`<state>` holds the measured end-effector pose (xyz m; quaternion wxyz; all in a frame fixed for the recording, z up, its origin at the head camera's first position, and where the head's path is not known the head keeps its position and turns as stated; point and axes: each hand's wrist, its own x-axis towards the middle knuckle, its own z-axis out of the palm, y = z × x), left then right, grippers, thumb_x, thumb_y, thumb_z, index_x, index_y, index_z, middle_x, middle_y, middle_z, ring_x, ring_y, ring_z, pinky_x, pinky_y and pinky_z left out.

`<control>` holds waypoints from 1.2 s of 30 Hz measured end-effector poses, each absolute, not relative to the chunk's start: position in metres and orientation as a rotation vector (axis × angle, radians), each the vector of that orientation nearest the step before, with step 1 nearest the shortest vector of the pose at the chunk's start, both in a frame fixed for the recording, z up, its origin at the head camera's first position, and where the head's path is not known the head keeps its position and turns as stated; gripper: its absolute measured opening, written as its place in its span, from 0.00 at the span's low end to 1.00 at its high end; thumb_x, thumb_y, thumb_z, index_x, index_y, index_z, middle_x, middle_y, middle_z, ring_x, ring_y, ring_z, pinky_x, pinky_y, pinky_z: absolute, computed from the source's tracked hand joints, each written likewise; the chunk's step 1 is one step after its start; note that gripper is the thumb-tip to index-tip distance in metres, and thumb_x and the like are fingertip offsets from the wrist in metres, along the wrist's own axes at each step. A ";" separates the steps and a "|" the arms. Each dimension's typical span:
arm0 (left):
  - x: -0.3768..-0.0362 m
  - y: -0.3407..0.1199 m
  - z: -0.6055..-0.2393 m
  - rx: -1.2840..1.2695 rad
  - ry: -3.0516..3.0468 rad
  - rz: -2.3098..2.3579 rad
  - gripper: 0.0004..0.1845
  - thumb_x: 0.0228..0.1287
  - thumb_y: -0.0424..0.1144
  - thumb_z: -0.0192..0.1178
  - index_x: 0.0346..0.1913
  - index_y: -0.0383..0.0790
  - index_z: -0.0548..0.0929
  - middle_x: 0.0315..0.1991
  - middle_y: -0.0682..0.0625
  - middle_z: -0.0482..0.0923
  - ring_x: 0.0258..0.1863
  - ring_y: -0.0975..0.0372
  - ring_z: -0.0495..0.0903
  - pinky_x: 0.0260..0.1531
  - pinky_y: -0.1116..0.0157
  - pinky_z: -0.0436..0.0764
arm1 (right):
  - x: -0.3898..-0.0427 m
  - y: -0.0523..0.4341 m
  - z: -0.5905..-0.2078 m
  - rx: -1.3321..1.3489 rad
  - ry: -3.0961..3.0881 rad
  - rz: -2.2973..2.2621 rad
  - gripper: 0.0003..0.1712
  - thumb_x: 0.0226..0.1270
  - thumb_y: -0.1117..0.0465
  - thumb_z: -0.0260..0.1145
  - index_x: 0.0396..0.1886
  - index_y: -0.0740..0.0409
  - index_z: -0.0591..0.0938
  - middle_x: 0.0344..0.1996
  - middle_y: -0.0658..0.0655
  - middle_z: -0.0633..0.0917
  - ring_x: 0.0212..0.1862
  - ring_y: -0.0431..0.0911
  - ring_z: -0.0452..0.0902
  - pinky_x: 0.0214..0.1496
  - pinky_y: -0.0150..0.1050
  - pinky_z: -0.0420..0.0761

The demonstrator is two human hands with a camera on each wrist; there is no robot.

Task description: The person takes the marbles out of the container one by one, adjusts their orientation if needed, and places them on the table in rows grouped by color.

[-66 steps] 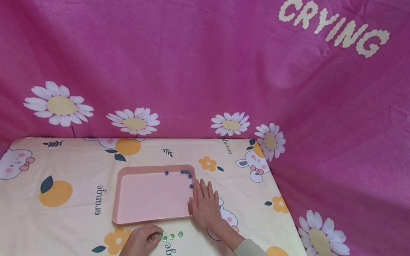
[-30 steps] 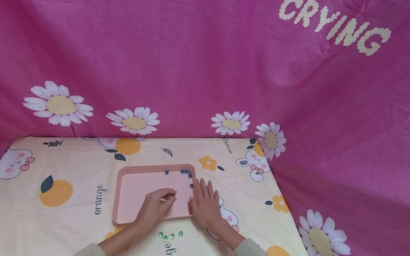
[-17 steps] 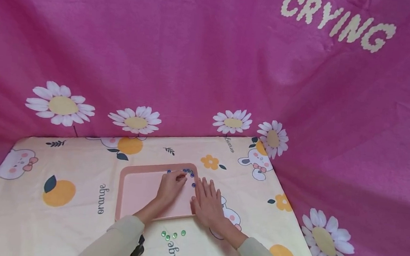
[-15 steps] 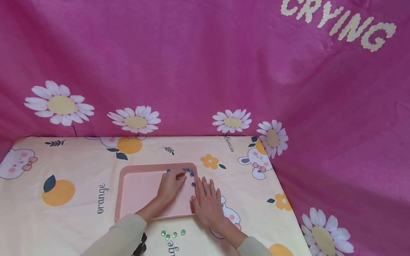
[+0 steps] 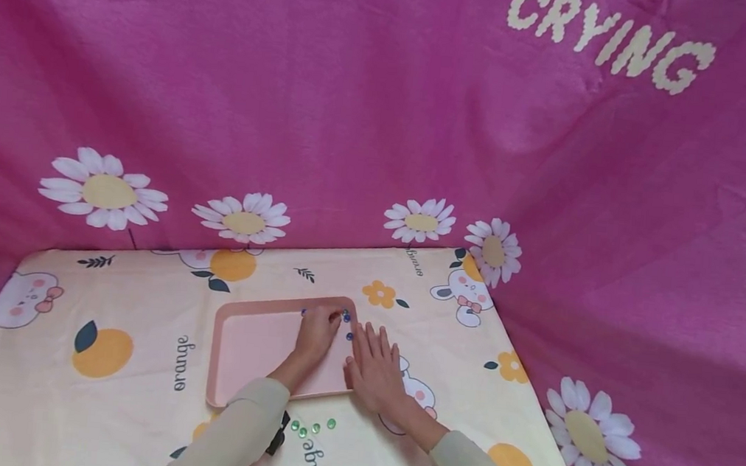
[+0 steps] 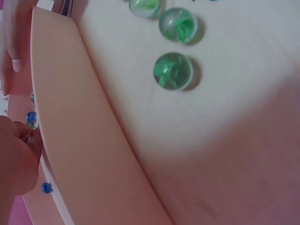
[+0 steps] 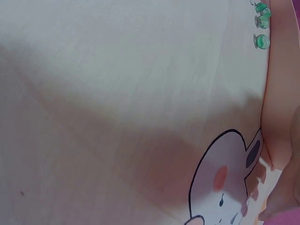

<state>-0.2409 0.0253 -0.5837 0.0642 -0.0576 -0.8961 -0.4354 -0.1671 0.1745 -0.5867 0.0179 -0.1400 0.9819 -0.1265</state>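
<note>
Low in the frame, three green glass marbles (image 5: 316,428) wait on the printed cloth. Above, the flat, relaxed right hand (image 5: 374,370) steadies the pink plastic tray (image 5: 249,355). Farther up, the left hand (image 5: 316,332) pinches a marble; best released gently beside the blue marbles (image 5: 346,317).

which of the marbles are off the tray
The three green marbles lie on the tablecloth in front of the pink tray. The blue marbles sit inside the tray's far right corner, by the left hand.
</note>
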 end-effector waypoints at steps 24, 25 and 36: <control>-0.252 0.032 -0.590 -0.279 -2.719 -1.113 0.09 0.63 0.24 0.64 0.38 0.40 0.90 0.42 0.45 0.87 0.48 0.53 0.85 0.52 0.56 0.81 | -0.163 0.174 -0.587 -0.439 3.047 -0.384 0.36 0.80 0.47 0.44 0.81 0.54 0.51 0.78 0.61 0.53 0.77 0.62 0.41 0.72 0.66 0.50; -0.253 0.033 -0.590 -0.285 -2.716 -1.114 0.10 0.62 0.23 0.64 0.36 0.41 0.90 0.42 0.47 0.87 0.49 0.54 0.84 0.52 0.56 0.81 | -0.164 0.174 -0.587 -0.437 3.047 -0.385 0.36 0.80 0.46 0.44 0.81 0.54 0.51 0.78 0.61 0.53 0.78 0.62 0.41 0.72 0.66 0.50; -0.257 0.036 -0.590 -0.281 -2.735 -1.102 0.13 0.62 0.23 0.62 0.34 0.44 0.90 0.42 0.48 0.87 0.47 0.56 0.84 0.51 0.57 0.81 | -0.166 0.175 -0.586 -0.440 3.039 -0.387 0.37 0.80 0.47 0.44 0.81 0.54 0.50 0.78 0.61 0.53 0.78 0.62 0.40 0.72 0.67 0.49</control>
